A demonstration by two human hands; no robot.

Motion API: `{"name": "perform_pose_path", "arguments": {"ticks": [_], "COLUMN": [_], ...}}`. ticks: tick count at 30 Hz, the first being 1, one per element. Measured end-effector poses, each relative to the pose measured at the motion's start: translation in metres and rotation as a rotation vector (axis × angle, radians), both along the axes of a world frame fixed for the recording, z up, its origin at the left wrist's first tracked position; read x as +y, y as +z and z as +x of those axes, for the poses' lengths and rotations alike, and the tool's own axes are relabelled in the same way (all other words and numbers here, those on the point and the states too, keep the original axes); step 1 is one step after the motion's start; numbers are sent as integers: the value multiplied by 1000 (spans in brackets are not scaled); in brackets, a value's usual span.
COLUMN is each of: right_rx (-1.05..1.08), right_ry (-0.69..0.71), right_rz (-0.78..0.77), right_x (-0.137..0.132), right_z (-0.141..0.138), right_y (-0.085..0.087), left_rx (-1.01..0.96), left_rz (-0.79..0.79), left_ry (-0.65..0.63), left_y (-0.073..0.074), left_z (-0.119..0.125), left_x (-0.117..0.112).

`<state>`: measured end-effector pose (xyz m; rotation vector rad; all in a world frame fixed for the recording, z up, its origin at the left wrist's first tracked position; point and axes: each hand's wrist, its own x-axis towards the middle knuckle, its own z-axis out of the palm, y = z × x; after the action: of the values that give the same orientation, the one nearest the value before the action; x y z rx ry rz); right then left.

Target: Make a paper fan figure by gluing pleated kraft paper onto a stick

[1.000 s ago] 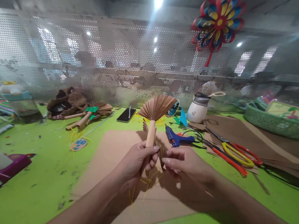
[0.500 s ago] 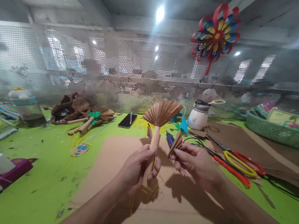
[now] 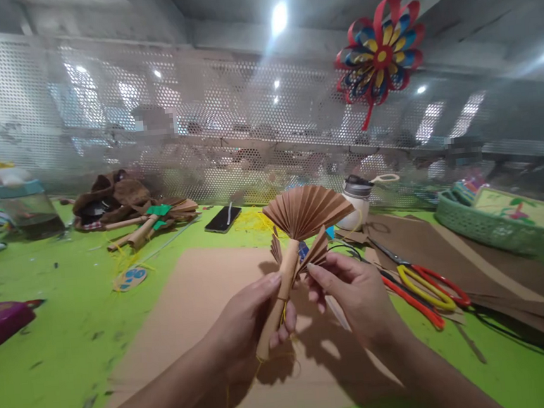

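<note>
Paper, light and easily crushed: the rolled brown paper tube (image 3: 285, 279) with its pleated fan top, held above the flat brown cardboard sheet (image 3: 199, 299), is clamped in the left hand (image 3: 251, 323). The right hand (image 3: 356, 295) pinches a small pleated brown paper fan (image 3: 317, 251) there too. The stiffer tube looks the safest hold, not the pleats.

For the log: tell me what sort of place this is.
Probably a paper-craft workbench: scissors and brown paper sheets on a green table, a paper pinwheel overhead, a pleated paper fan in the left hand.

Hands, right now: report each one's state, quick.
Left hand: closed around the paper roll.
Right hand: pinching a small pleated paper fan.
</note>
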<state>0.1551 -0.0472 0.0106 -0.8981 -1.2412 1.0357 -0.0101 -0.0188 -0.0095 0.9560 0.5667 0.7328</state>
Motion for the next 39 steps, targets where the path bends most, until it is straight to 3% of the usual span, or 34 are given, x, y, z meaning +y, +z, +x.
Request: {"name": "perform_pose_path", "arguments": {"ticks": [7,14,27,39], "right_rx": [-4,13,29,236], "right_ry": [-23,-31,-113,-72], "right_rz": [-26,-35,-29,-147], "right_x": [-4,-2,-5,-5], "right_z": [-1,-3,-9,-9], "right_y": [4,2,-1,-3], "left_rx": [9,11,21,45], "left_rz": [-22,30,101,132], "left_ry": [14,-35,1,-10], "left_y": [2,4,5,1], "left_z": [2,2,3,3], "left_x": [-5,-5,-10,-10]}}
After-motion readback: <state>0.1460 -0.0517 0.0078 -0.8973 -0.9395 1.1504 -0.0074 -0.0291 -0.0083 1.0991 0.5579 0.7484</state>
